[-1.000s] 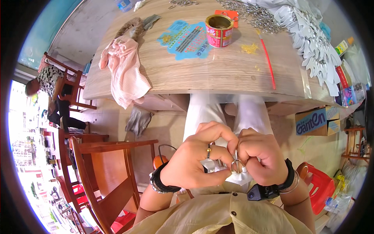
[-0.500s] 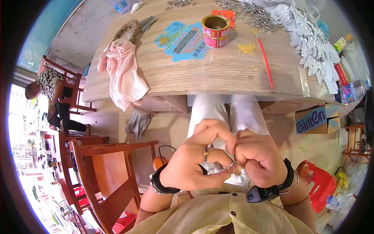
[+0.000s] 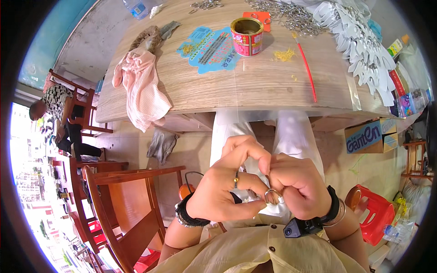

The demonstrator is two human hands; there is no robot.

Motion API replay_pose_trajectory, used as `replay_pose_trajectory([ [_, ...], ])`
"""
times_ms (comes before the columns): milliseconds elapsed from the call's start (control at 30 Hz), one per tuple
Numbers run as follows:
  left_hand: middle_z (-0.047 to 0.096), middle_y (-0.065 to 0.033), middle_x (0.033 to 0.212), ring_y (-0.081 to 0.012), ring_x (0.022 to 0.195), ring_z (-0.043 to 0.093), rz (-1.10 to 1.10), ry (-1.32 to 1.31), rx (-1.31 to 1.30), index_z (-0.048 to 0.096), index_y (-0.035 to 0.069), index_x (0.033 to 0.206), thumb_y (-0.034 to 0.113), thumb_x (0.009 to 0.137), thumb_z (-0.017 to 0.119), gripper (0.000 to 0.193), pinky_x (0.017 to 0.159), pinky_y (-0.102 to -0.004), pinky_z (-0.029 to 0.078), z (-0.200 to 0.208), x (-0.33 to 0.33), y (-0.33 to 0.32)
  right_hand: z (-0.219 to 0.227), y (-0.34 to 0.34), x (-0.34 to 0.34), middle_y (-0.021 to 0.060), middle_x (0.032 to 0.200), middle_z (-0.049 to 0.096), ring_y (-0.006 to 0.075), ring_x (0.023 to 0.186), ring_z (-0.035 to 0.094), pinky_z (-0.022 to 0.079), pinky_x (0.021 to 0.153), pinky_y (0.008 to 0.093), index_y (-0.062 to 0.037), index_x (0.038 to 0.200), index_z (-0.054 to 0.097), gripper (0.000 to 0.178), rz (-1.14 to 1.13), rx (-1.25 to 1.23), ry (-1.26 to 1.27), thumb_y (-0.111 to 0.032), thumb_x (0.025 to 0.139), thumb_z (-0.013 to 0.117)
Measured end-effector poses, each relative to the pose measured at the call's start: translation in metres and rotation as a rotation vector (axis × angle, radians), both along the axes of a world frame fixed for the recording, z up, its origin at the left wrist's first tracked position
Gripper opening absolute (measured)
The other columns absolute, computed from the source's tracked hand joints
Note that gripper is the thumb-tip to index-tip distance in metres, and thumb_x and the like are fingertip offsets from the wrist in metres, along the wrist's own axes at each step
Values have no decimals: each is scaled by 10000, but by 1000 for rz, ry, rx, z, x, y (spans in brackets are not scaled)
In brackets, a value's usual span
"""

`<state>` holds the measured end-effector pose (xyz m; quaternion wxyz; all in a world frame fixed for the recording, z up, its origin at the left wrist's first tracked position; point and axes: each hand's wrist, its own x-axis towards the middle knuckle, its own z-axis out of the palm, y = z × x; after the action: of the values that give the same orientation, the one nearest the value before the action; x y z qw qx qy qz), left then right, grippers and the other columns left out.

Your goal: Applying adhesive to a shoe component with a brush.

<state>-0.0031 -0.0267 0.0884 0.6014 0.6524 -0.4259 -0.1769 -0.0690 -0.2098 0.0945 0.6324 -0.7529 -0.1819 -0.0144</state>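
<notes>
One metal ring (image 3: 273, 191) sits between the two hands, over the lap and in front of the table's (image 3: 205, 98) near edge. The left hand (image 3: 227, 186) pinches it with the thumb and a banded finger, while another finger arches up against the right hand (image 3: 302, 184). That hand is curled tight, thumb against folded forefinger, and appears to grip the white strip (image 3: 276, 209) beside the ring; its fingertips are partly hidden.

Handling the pair well probably calls for a light, steady left pinch that keeps the ring from turning, with the right thumb holding the strip flat against the metal. Slack cloth could bunch there, and a hard tug could slip the ring from the fingertips.

Outward on the table, a red-and-pink tin (image 3: 247, 43) stands upright near the middle, lidless; its inner wall looks golden, but its contents are too dark to tell. It stands at the right end of a blue printed card (image 3: 214, 57) bearing yellow crumbs. Loose metal hardware (image 3: 296, 20) lies heaped toward the far edge, and white cut pieces (image 3: 364, 52) spread along the right edge. By the far left corner is a clear bottle (image 3: 136, 8), its fill unclear. Under the right side sits a cardboard carton (image 3: 364, 139), its inside not visible.
</notes>
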Motion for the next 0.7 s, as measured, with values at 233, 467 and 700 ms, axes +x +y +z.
replay_pose_trajectory([
  [233,530,-19,1011,-264,1029,440,-9,-7,25,723,104,725,1,573,731,184,949,-402,308,-1,2,1,0,-2,2,106,603,435,312,596,408,363,577,382,-17,646,419,135,9,-70,-18,93,571,395],
  [467,545,-17,969,-260,1025,455,-20,-10,43,726,104,734,-16,581,727,195,934,-400,330,0,6,1,4,-10,5,84,582,474,282,576,457,376,574,361,-29,638,504,110,8,-92,48,73,620,466],
  [700,545,-7,932,-255,994,462,-42,1,65,725,104,737,-15,568,723,207,904,-391,345,-2,9,3,6,-20,7,91,627,551,274,603,512,405,579,352,-27,691,597,122,75,-88,47,37,647,503],
])
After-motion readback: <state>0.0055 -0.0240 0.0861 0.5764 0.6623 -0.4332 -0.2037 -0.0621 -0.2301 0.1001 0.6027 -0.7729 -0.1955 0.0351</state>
